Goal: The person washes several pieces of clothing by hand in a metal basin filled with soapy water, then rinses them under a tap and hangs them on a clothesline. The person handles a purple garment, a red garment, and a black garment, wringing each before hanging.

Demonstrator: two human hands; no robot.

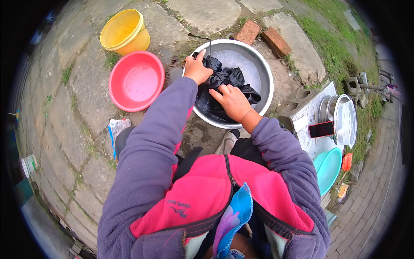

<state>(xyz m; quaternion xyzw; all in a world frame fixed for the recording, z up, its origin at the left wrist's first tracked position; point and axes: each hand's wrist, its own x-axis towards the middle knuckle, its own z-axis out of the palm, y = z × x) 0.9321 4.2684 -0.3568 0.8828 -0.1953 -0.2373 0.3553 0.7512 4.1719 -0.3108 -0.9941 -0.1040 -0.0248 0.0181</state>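
A wet black garment (229, 77) lies bunched in a round metal basin (270, 82) that holds cloudy, sudsy water. My left hand (197, 70) reaches over the basin's left side, its thumb and fingers closed on the bunched fabric. A thin dark strand stands up beside its fingertips. Lower and to the right, my right hand (235, 102) has its fingers curled onto the near part of the garment. Some of the cloth sinks below the water between and under the hands, where its shape is hidden.
Left of the basin stand a pink basin (115, 82) and a yellow bucket (140, 41). Two bricks (276, 42) lie beyond it. At right, a slab (308, 113) bears a phone (321, 129), metal pots (332, 108) and a turquoise basin (328, 170). Stone paving surrounds everything.
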